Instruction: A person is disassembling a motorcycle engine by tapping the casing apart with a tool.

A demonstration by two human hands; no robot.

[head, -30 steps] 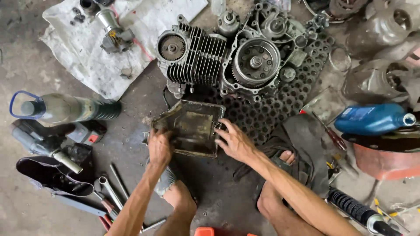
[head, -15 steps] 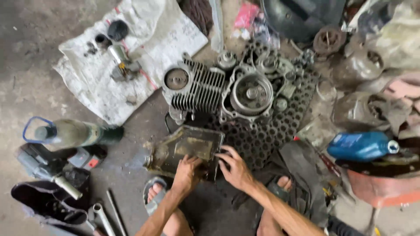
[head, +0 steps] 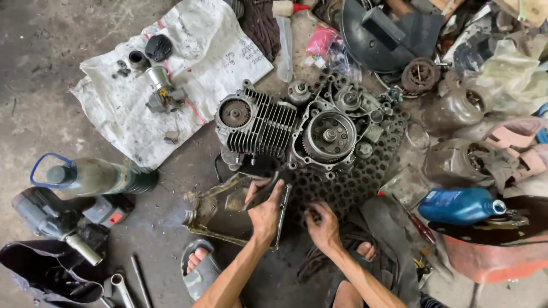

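Note:
A dirty, shallow metal pan [head: 208, 215] lies tilted on the concrete floor in front of me. My left hand [head: 265, 212] is over the pan's right side, closed on a dark flat tool [head: 261, 194] that slants up toward the engine. My right hand [head: 323, 226] is off the pan, fingers bent, fingertips down on the black perforated rubber mat [head: 354, 182]. Whether it pinches anything is hidden. A finned engine block [head: 260, 126] with an open clutch side [head: 329, 136] sits on the mat just beyond both hands.
A white cloth [head: 188, 74] with small parts lies far left. At left are a green bottle [head: 97, 177], a power tool [head: 51, 217] and loose sockets. A blue oil bottle [head: 459, 205], a red tub [head: 491, 259] and engine covers crowd the right. My sandalled feet [head: 197, 268] are below.
My right hand has let go of the pan and dropped onto the mat. My left hand moved to the pan's right side and now grips a dark tool. The view shifted up.

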